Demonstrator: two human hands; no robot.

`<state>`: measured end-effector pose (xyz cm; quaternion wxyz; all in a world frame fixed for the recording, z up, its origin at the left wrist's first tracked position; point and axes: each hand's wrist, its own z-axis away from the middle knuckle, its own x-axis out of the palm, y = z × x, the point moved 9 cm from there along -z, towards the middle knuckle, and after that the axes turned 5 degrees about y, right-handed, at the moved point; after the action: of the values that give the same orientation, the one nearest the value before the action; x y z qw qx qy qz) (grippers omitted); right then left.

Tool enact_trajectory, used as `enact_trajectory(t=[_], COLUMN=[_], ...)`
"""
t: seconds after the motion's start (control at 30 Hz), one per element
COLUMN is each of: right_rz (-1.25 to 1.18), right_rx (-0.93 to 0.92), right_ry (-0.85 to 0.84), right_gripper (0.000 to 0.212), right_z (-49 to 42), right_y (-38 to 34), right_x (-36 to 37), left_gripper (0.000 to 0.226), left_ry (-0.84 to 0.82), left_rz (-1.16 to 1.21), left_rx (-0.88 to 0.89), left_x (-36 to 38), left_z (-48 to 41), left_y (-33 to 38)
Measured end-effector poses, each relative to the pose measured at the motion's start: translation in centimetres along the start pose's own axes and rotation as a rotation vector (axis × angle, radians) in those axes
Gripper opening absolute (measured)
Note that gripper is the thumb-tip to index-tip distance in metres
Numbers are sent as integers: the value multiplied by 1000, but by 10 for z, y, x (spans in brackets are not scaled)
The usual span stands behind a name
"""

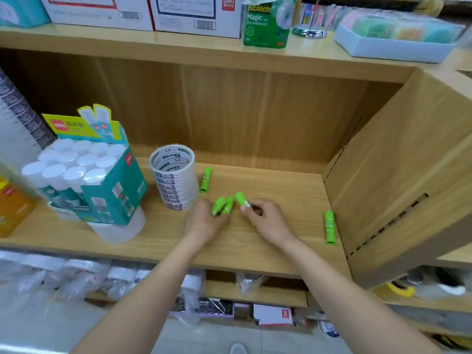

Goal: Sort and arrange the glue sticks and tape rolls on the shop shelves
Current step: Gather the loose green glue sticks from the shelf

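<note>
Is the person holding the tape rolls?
No, the left hand holds two green glue sticks, the right hand a third stick, and the tape stack stands beside them.

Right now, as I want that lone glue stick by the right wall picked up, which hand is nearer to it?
Right. The right hand lies left of the lone glue stick with bare shelf between; the left hand is farther left, near the tape stack.
</note>
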<state>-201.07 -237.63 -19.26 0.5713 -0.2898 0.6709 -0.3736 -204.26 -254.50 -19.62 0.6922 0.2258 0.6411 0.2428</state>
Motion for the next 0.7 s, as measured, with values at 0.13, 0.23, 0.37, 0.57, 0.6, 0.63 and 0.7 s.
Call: enact_trajectory(t=[0.13,0.23,0.37,0.57,0.6,0.63,0.7], right_rz=[-157,-331,-460,-464,-438,-401,-332], right_rx=[50,86,40,27,26,25,17], right_ry=[17,51,137,248,279,327,442], right_gripper=[15,7,11,13,13,15,19], right_z=[16,36,83,173,186,197,219], right_y=[2,-2,-18,-22,-19,-15,-6], right_x=[0,-6,-24,-56,-67,-80,-114], left_gripper=[21,10,7,17,21,25,29], left_ry=[-62,-146,-243,-314,-321,-328,-348], left_rz=[273,492,641,670,668,678,694], left_rx=[24,98,185,305,333,369,444], left_x=[7,7,9,21,23,25,31], left_z=[9,35,81,154,165,177,201], left_y=[-3,12,23,38,47,60,90])
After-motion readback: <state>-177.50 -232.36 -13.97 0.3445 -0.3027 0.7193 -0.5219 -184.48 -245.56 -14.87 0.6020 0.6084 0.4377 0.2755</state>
